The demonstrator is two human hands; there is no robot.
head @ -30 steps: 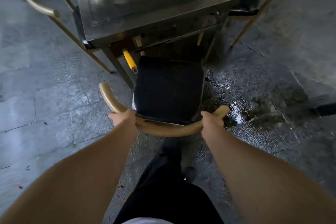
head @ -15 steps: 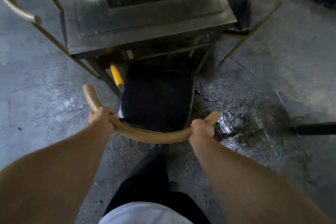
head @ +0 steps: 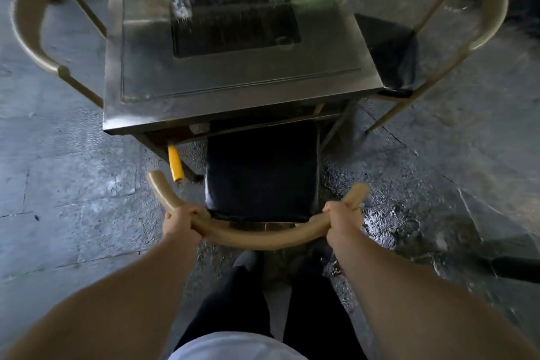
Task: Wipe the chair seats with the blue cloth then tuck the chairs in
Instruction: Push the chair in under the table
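Note:
A chair with a curved tan backrest [head: 257,238] and a black seat [head: 260,169] stands right in front of me. My left hand [head: 179,221] grips the backrest on its left part. My right hand [head: 340,219] grips it on the right part. The front of the seat reaches under the edge of the steel table [head: 233,90]. No blue cloth is in view.
A second chair [head: 29,26] stands at the table's left side and a third chair [head: 485,23], with a black seat, at its right. A yellow handle [head: 176,165] hangs under the table's front left. The stone floor is wet to the right. My legs are below.
The chair has slid forward, its seat now partly under the table edge. My view has risen and more of the tabletop shows. Both hands keep their grip on the backrest.

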